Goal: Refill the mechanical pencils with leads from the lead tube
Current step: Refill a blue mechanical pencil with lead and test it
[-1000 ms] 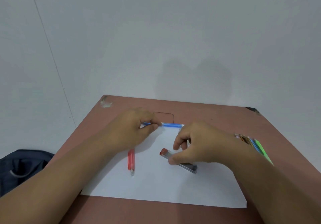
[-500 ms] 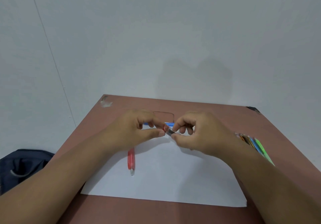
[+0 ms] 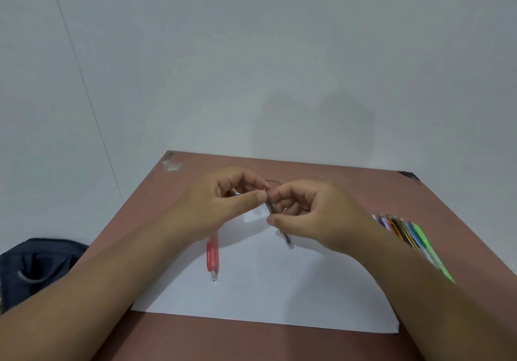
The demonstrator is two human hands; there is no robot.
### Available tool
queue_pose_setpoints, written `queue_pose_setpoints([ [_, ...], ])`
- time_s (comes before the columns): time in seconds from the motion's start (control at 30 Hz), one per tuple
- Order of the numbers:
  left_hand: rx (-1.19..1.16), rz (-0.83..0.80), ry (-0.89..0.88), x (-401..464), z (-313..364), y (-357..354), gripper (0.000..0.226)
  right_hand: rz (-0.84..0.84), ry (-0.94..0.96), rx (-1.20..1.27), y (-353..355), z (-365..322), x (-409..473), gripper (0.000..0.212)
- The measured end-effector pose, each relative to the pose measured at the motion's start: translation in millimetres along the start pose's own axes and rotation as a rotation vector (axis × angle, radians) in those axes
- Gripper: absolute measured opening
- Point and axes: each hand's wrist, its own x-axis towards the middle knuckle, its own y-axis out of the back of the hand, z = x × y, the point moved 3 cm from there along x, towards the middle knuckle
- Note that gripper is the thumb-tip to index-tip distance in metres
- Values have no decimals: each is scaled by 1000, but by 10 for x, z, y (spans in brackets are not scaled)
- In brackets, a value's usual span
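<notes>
Both hands raised just above the white paper sheet (image 3: 279,290), close together over its far edge. Left hand (image 3: 223,201) curled, thumb and forefinger pinched at the top end of the slim grey translucent lead tube (image 3: 270,205); a sliver of the blue plastic mechanical pencil (image 3: 238,193) peeking out inside the curl of the left fingers, grip on it impossible to tell. Right hand (image 3: 310,215) curled too, thumb and forefinger pinching the tube around its middle. Tube tilted, top end up by the left thumb, lower end poking out below the right thumb towards the paper, clear of it. A thin pale stick showing between the right fingers, too small to tell what.

Flat on the paper, below the left hand: 1 red translucent plastic mechanical pencil (image 3: 212,254), tip pointing towards the camera. On the right, a fanned row of coloured plastic pencils (image 3: 402,229), purple, orange, blue, green, lying on the smooth reddish-brown tabletop (image 3: 349,184), partly hidden by the right forearm. Dark blue fabric bag (image 3: 36,265) on the floor at far left. Plain matt pale wall behind.
</notes>
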Motion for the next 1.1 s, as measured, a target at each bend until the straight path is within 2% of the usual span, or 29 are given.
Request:
queue_pose_setpoints([
  [0.17, -129, -46, 25, 13, 41, -31, 19, 26, 17, -5, 13, -40, -10, 20],
  [0.27, -103, 29, 23, 39, 54, -7, 12, 42, 42, 1, 0, -52, -9, 22],
  [0.37, -74, 83, 19, 48, 41, 5, 17, 82, 66, -13, -9, -41, -13, 22],
  [0.47, -87, 108, 16, 42, 73, -24, 21, 152, 105, -92, 29, -13, 6, 22],
  [0.53, -120, 135, 39, 43, 94, -42, 22, 206, 208, -189, 67, -14, 27, 24],
  [0.73, -294, 124, 232, 36, 68, -131, 21, 352, 416, -469, 145, 21, 70, 34],
  [0.83, -297, 131, 278, 42, 60, -154, 20, 353, 439, -547, 135, 31, 71, 36],
  [0.93, -321, 116, 331, 36, 67, -183, 19, 328, 419, -519, 126, 29, 63, 37],
  [1.1, -331, 81, 393, 17, 66, -218, 19, 255, 407, -568, 55, 74, 112, 54],
])
